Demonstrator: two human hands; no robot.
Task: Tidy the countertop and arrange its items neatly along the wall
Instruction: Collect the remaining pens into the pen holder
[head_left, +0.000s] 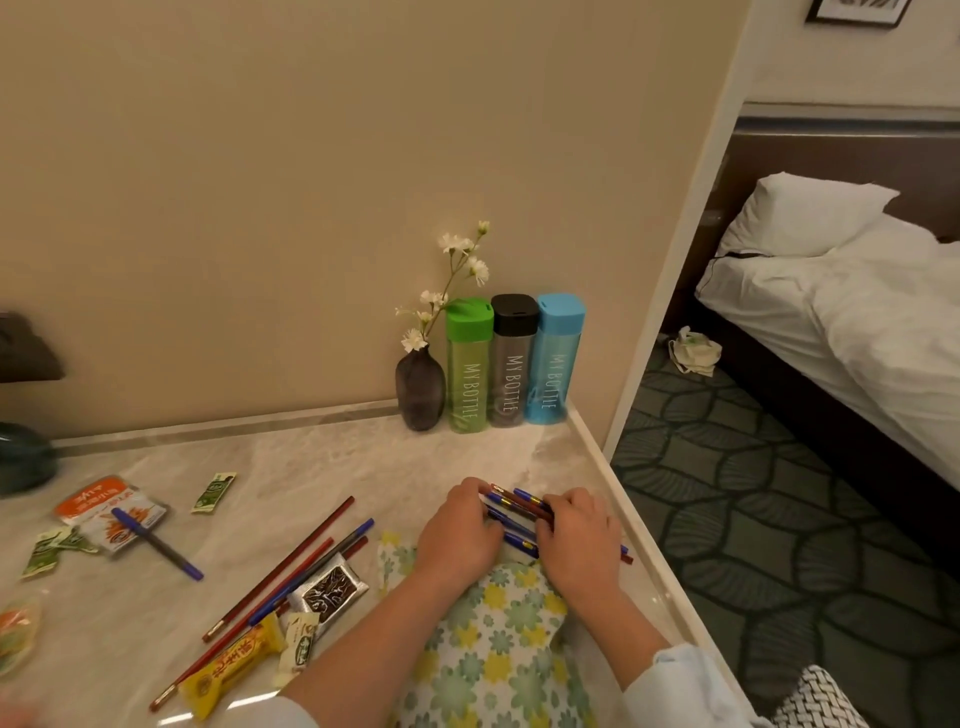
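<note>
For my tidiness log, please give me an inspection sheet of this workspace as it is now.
Surface: marble countertop, partly covered.
Job's things: vase and three bottles stand along the wall; pen bundle between both hands.
Clutter: loose pens, snack packets, floral cloth.
Hands: left hand and right hand both grip the pen bundle.
Cables: nothing seen.
Surroundings: bed, patterned carpet at right.

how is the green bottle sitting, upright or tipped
Upright: the green bottle stands on its base at the wall, green cap on top.
</note>
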